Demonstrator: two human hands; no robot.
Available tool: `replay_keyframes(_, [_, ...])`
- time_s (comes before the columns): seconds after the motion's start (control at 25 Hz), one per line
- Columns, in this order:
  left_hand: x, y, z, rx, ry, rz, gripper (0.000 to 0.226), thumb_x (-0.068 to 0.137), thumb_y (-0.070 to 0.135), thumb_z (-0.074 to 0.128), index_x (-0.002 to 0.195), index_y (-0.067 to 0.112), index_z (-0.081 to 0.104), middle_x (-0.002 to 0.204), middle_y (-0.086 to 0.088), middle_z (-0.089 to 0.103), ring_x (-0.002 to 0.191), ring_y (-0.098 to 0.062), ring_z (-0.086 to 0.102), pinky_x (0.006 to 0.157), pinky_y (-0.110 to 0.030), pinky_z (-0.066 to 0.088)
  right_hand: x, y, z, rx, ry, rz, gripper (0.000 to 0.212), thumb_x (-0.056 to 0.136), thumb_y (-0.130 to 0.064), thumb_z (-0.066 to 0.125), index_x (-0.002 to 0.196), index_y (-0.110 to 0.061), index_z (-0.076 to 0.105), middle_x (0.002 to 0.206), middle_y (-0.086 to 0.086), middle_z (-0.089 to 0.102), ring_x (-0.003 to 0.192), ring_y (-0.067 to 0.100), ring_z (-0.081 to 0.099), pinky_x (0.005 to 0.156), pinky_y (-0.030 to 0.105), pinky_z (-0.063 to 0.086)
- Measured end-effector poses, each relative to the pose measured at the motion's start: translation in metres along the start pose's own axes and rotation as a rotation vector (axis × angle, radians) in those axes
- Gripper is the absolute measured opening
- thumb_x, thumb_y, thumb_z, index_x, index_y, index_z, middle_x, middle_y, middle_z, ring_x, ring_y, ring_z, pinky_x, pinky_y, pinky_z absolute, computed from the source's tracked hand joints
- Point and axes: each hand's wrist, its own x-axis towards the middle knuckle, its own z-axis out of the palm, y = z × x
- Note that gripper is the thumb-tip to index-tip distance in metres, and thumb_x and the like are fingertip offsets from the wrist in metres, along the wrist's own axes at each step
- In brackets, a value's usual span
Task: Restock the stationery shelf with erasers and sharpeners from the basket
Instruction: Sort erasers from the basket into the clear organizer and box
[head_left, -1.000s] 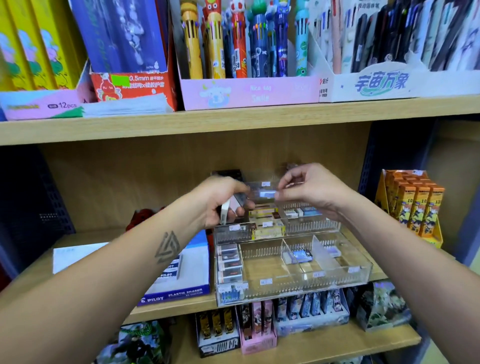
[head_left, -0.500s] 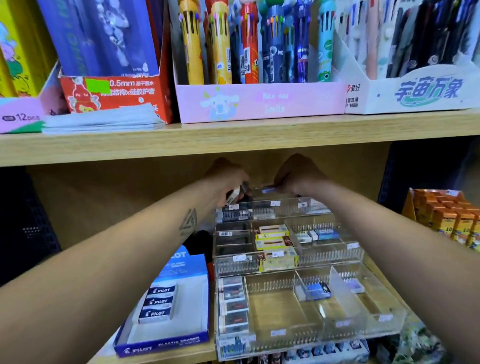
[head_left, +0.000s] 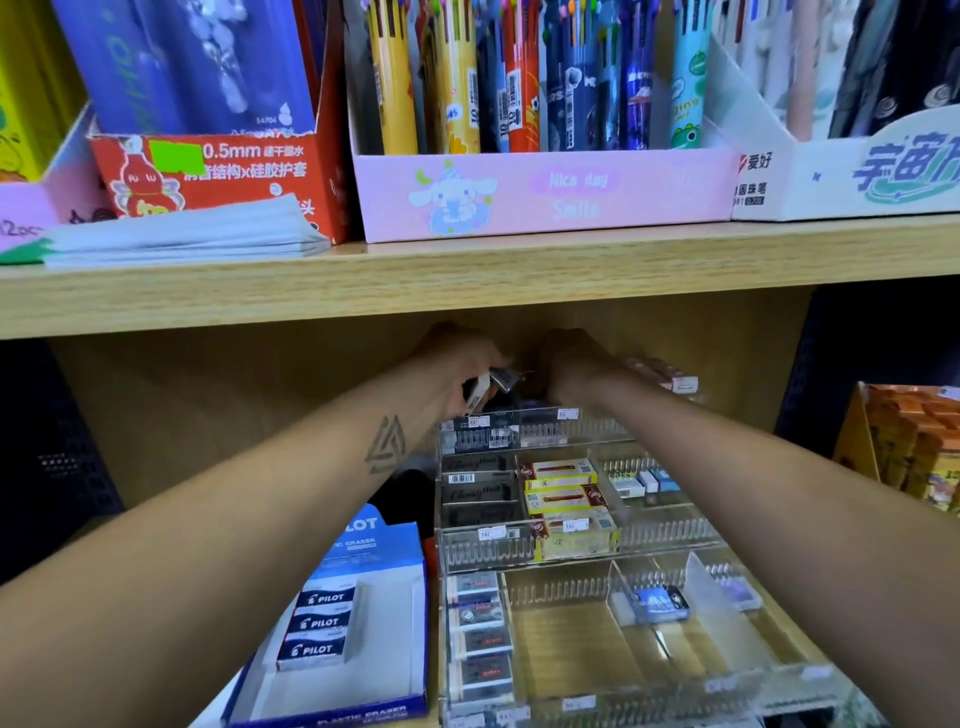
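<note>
A clear tiered acrylic organiser (head_left: 670, 538) stands on the lower shelf and holds erasers in several compartments. At its back top tier, under the upper shelf board (head_left: 467, 283), both my hands reach in. My left hand (head_left: 452, 366) grips a few small white and grey packaged erasers (head_left: 487, 387). My right hand (head_left: 571, 364) is knuckles-up just to the right of it, with its fingers curled down and hidden behind the hand. A pink-and-white eraser (head_left: 672, 378) lies on the top tier beside my right wrist.
An open blue Pilot eraser box (head_left: 363, 670) with three erasers sits left of the organiser. Orange boxes (head_left: 914, 447) stand at the right. The upper shelf carries a pink pen box (head_left: 545, 195), a red refill box (head_left: 218, 171) and a white pen box (head_left: 852, 176).
Both hands have moved deeper and higher, from over the middle tiers to the organiser's back top tier. The view has come closer to the shelf.
</note>
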Motion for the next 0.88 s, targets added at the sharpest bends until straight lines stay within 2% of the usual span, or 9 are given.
replay_keyframes(0.12, [-0.004, 0.002, -0.002, -0.015, 0.021, 0.01, 0.019, 0.086, 0.008, 0.075, 0.074, 0.002, 0.062, 0.054, -0.009, 0.063, 0.035, -0.011, 0.051, 0.036, -0.016, 0.038, -0.01, 0.0, -0.012, 0.05, -0.021, 0.016, 0.017, 0.088, -0.014, 0.071, 0.105, -0.011, 0.071, 0.105, 0.006, 0.07, 0.103, 0.025, 0.066, 0.081, 0.029, 0.053])
replay_keyframes(0.16, [-0.007, 0.003, -0.003, -0.016, 0.024, 0.019, 0.019, 0.085, 0.009, 0.077, 0.075, 0.002, 0.062, 0.053, -0.007, 0.062, 0.033, -0.01, 0.049, 0.034, -0.014, 0.037, -0.016, 0.001, -0.02, 0.088, -0.026, 0.016, 0.01, 0.088, -0.011, 0.068, 0.096, -0.013, 0.074, 0.099, 0.003, 0.07, 0.1, 0.023, 0.066, 0.077, 0.027, 0.053])
replay_keyframes(0.24, [-0.013, 0.002, 0.0, 0.03, 0.016, 0.032, 0.02, 0.083, 0.012, 0.08, 0.08, 0.003, 0.062, 0.065, -0.007, 0.061, 0.043, -0.011, 0.05, 0.035, -0.014, 0.037, -0.038, 0.003, -0.036, 0.198, -0.018, 0.023, 0.015, 0.09, -0.015, 0.066, 0.078, -0.019, 0.074, 0.084, -0.005, 0.069, 0.085, 0.016, 0.065, 0.063, 0.019, 0.046])
replay_keyframes(0.28, [-0.016, 0.001, 0.002, 0.059, 0.009, 0.032, 0.02, 0.082, 0.014, 0.08, 0.083, 0.003, 0.063, 0.071, -0.007, 0.06, 0.049, -0.012, 0.05, 0.038, -0.016, 0.039, -0.051, 0.003, -0.041, 0.252, -0.032, 0.016, 0.019, 0.093, -0.025, 0.065, 0.078, -0.02, 0.074, 0.08, -0.008, 0.068, 0.079, 0.011, 0.063, 0.06, 0.019, 0.044])
replay_keyframes(0.36, [-0.018, -0.003, 0.006, 0.09, 0.009, 0.012, 0.02, 0.083, 0.015, 0.08, 0.09, 0.003, 0.065, 0.077, -0.007, 0.061, 0.055, -0.013, 0.051, 0.044, -0.02, 0.041, -0.074, 0.001, -0.04, 0.263, -0.12, -0.043, 0.028, 0.097, -0.042, 0.059, 0.087, -0.02, 0.074, 0.084, -0.009, 0.07, 0.079, 0.009, 0.063, 0.067, 0.022, 0.048])
replay_keyframes(0.48, [-0.024, -0.006, 0.013, 0.094, -0.008, -0.038, 0.018, 0.087, 0.015, 0.076, 0.084, 0.007, 0.06, 0.075, -0.006, 0.057, 0.058, -0.014, 0.049, 0.046, -0.023, 0.038, -0.086, 0.001, -0.024, 0.266, -0.121, -0.068, 0.017, 0.095, -0.027, 0.064, 0.103, -0.019, 0.076, 0.108, -0.001, 0.074, 0.099, 0.017, 0.065, 0.088, 0.03, 0.052])
replay_keyframes(0.6, [-0.031, -0.007, 0.018, 0.106, -0.009, -0.046, 0.018, 0.087, 0.015, 0.075, 0.091, 0.007, 0.06, 0.078, -0.007, 0.056, 0.059, -0.015, 0.047, 0.049, -0.024, 0.038, -0.091, -0.002, -0.021, 0.296, -0.035, -0.006, 0.015, 0.09, -0.019, 0.069, 0.103, -0.021, 0.078, 0.106, -0.001, 0.074, 0.095, 0.016, 0.065, 0.086, 0.025, 0.053])
replay_keyframes(0.76, [-0.04, -0.007, 0.019, 0.149, -0.039, -0.097, 0.018, 0.089, 0.021, 0.073, 0.091, 0.009, 0.059, 0.088, -0.008, 0.057, 0.059, -0.015, 0.046, 0.05, -0.026, 0.037, -0.114, -0.006, -0.024, 0.331, -0.023, 0.02, 0.012, 0.088, -0.018, 0.072, 0.097, -0.023, 0.079, 0.103, -0.004, 0.075, 0.095, 0.014, 0.067, 0.089, 0.027, 0.055])
replay_keyframes(0.88, [-0.051, -0.007, 0.022, 0.148, -0.032, -0.09, 0.017, 0.086, 0.02, 0.075, 0.09, 0.01, 0.063, 0.089, -0.008, 0.061, 0.058, -0.016, 0.05, 0.051, -0.026, 0.039, -0.132, -0.009, -0.029, 0.314, 0.012, 0.051, 0.009, 0.088, -0.02, 0.073, 0.094, -0.025, 0.079, 0.102, -0.006, 0.075, 0.094, 0.013, 0.066, 0.082, 0.02, 0.051])
